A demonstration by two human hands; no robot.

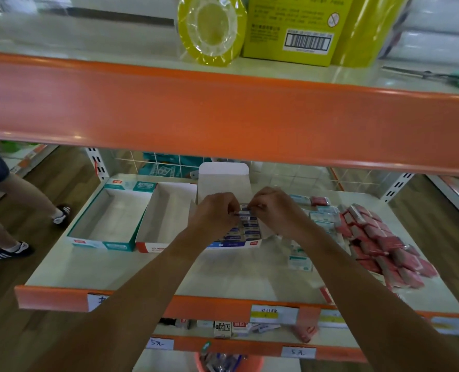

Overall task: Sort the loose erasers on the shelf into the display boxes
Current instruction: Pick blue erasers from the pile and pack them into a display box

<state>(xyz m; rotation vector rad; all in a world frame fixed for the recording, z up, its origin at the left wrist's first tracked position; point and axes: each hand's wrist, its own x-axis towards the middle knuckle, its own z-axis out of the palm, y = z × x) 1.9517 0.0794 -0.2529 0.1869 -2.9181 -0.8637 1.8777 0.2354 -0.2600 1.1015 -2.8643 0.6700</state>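
Observation:
My left hand [214, 214] and my right hand [272, 208] meet over the blue display box [236, 244], both pinching one blue-and-white eraser [244, 212] between their fingertips. Rows of blue erasers [249, 232] fill that box beneath my hands, and its white lid [223, 181] stands upright behind them. A teal display box [107, 221] and a red-and-white display box [164, 218] sit open to the left, nothing visible inside. Loose red erasers [378, 242] lie heaped at the right, with teal erasers [322, 218] beside them.
An orange shelf rail [223, 114] hangs just above my hands. Yellow tape rolls [212, 28] and a yellow box [298, 28] stand on the upper shelf. Another person's legs [16, 210] are on the floor at the left. A wire grid backs the shelf.

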